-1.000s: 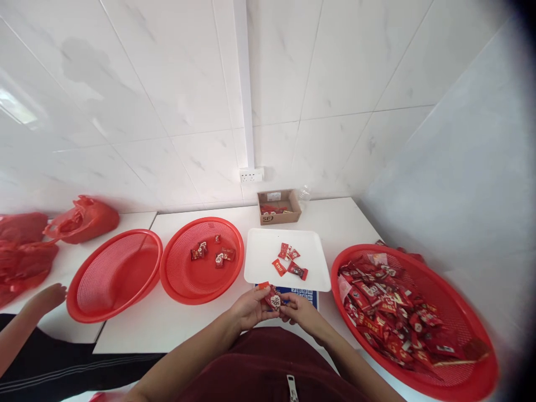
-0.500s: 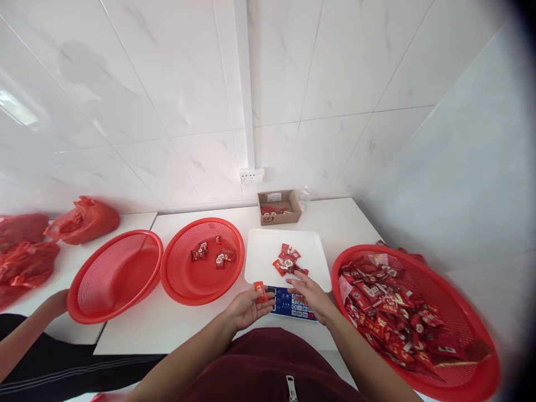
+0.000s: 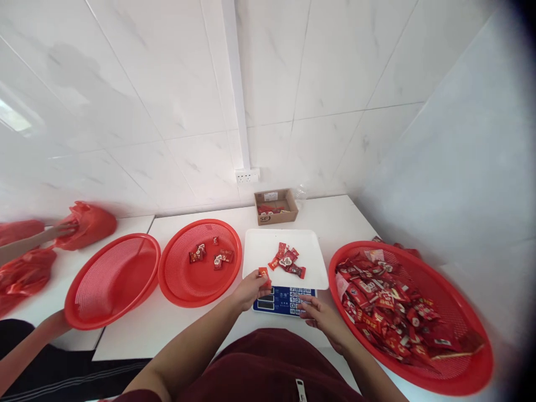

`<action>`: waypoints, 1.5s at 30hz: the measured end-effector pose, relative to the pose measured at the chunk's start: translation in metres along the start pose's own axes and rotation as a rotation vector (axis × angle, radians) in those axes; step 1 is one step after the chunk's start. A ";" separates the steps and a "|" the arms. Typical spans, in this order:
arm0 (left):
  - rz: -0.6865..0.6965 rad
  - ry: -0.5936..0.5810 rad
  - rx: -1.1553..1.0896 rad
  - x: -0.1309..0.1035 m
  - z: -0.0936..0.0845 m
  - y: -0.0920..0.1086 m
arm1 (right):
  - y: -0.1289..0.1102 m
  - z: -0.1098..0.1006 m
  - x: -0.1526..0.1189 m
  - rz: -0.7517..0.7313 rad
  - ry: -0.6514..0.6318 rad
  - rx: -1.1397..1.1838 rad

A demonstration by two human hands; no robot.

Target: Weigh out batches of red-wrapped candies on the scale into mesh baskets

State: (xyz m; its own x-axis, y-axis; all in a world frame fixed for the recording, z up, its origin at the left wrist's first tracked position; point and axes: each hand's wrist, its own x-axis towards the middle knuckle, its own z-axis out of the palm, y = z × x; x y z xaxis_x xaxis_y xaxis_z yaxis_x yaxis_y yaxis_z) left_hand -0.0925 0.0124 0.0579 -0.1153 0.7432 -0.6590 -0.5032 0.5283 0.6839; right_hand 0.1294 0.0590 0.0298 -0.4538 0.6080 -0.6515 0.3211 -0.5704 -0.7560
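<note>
My left hand [image 3: 251, 290] pinches a small red candy packet [image 3: 264, 275] at the front left edge of the white tray [image 3: 255, 245]. Several red candy packets [image 3: 288, 259] lie in a loose pile in the middle of that tray, which rests on a scale. Over the right end of the scale's blue keypad [image 3: 285, 301], my right hand [image 3: 321, 317] is held with its fingers apart and nothing in it. Whether its fingertips touch the keys I cannot tell.
A red basket [image 3: 469, 312] heaped with packets stands right. Left are a red basket [image 3: 167, 268] with several packets and another [image 3: 144, 240], held by a co-worker's hand [image 3: 56, 324]. Another hand [image 3: 65, 229] touches a red bag [image 3: 98, 226]. A cardboard box [image 3: 276, 218] stands behind the tray.
My left hand has turned and risen to the tray edge with the candy packet. My right hand has drawn back from the pile toward the keypad. A hand has appeared at the red bag.
</note>
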 end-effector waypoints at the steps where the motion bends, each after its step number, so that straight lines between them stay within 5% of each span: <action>1: -0.005 -0.012 -0.004 0.001 0.005 0.002 | 0.001 -0.002 -0.001 -0.005 0.011 0.002; 6: -0.086 0.044 0.045 0.001 0.027 0.000 | 0.005 -0.011 -0.008 -0.013 0.048 0.013; 17: -0.054 0.065 0.062 0.016 0.043 -0.007 | 0.011 -0.039 -0.025 -0.052 0.083 -0.028; 25: 0.006 0.121 0.058 0.020 0.059 -0.018 | 0.006 -0.088 -0.038 -0.134 0.189 0.001; 36: 0.084 0.204 0.088 0.023 0.077 -0.022 | 0.027 -0.142 -0.045 -0.142 0.168 0.020; 41: 0.177 0.247 0.165 0.011 0.093 -0.034 | 0.029 -0.151 -0.035 -0.127 0.099 0.032; 45: 0.208 0.289 0.248 -0.002 0.086 -0.047 | 0.035 -0.144 -0.023 -0.176 0.062 -0.130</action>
State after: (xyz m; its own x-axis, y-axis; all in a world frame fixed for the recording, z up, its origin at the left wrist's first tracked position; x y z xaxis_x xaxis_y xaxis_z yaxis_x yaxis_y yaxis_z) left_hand 0.0050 0.0220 0.0540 -0.4453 0.7173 -0.5359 -0.2268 0.4887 0.8425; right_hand 0.2710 0.1044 0.0093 -0.4618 0.7270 -0.5082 0.3479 -0.3785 -0.8577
